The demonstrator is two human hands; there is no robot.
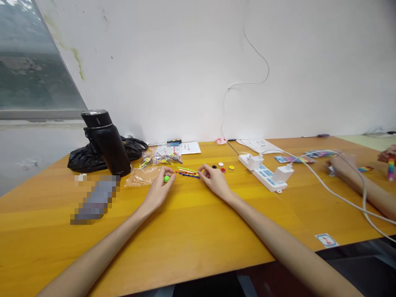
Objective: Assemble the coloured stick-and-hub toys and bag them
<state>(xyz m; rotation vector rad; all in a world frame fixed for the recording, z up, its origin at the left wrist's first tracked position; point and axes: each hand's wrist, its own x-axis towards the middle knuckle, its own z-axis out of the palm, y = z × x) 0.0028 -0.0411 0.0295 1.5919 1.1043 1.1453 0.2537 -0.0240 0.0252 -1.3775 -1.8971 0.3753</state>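
My left hand (159, 187) rests on the orange table (192, 231) with its fingertips closed on a small green round piece (166, 178). My right hand (213, 180) lies a little to the right, fingertips touching the end of a bundle of thin coloured sticks (188, 172) in green, red, yellow and blue that lies between the two hands. Just beyond my right hand sit several small round pieces (222, 167) in black, white, red and yellow. A clear plastic bag (142, 176) lies flat beside my left hand.
A black flask (107, 142) leans against a black bag (89, 159) at the left. More small bags of parts (162, 156) and a paper sheet (189, 147) lie behind. A white power strip (262, 171) with chargers and cables sits right. Another person's arm (359, 181) works at far right.
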